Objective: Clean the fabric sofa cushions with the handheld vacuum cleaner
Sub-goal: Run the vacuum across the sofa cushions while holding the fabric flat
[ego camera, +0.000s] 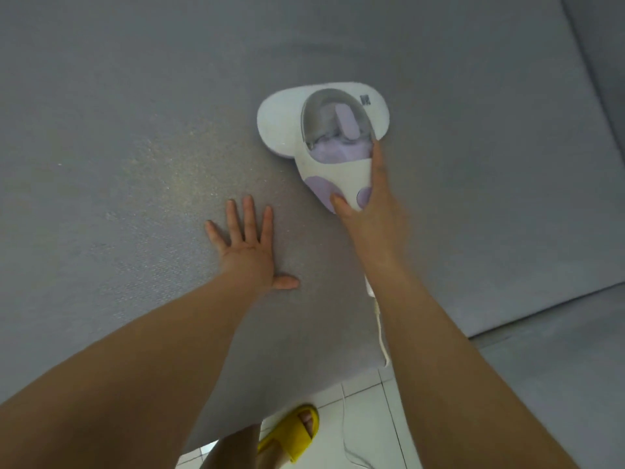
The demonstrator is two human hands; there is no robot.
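Note:
A white and lilac handheld vacuum cleaner (329, 130) lies flat on the grey fabric sofa cushion (135, 113), its wide head pointing away from me. My right hand (368, 208) grips its handle, with the thumb on the left side and a finger stretched along the right side. My left hand (248, 247) rests flat on the cushion, fingers spread, to the left of the vacuum and apart from it. A white power cord (380, 330) trails from the handle down over the cushion's front edge.
A second grey cushion (558, 360) adjoins at the lower right across a seam. White floor tiles (365, 401) show below the sofa's front edge, with my foot in a yellow slipper (294, 431) and more of the cord.

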